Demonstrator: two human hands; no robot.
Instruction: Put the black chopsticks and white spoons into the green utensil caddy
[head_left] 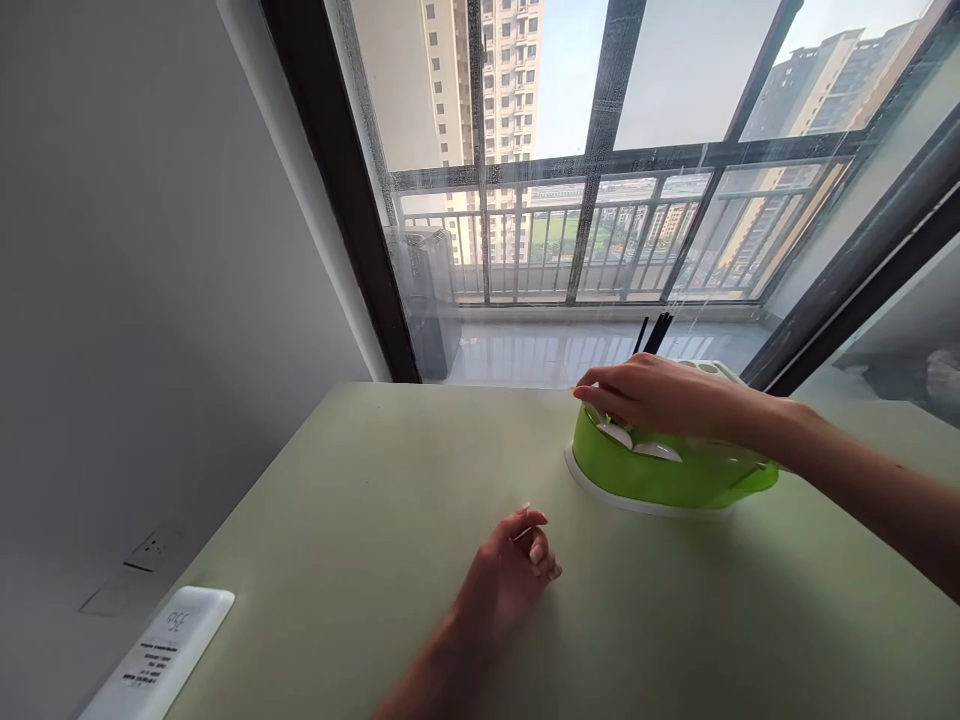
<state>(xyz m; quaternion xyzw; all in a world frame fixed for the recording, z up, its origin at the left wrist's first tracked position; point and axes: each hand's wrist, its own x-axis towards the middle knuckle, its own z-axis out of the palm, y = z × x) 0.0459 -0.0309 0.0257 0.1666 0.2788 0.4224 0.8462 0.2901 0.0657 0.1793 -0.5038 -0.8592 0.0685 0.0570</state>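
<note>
A lime-green holder (660, 475) with a white base and white top stands on the pale green table (360, 520), at its far right by the window. White spoon-like pieces lie in its slots and black sticks (654, 335) rise behind it. My right hand (652, 395) reaches across its top, fingers pressed together in a pinch at the left rim; what they hold is too small to make out. My left hand (514, 570) rests on the table in front of the holder, fingers loosely curled, with nothing in it.
A large window with dark frames (600, 150) runs behind the table, showing a balcony railing and tall buildings. A grey wall is on the left with a socket (154, 550) low down. A white device with printed text (161, 655) sits beside the table's left edge.
</note>
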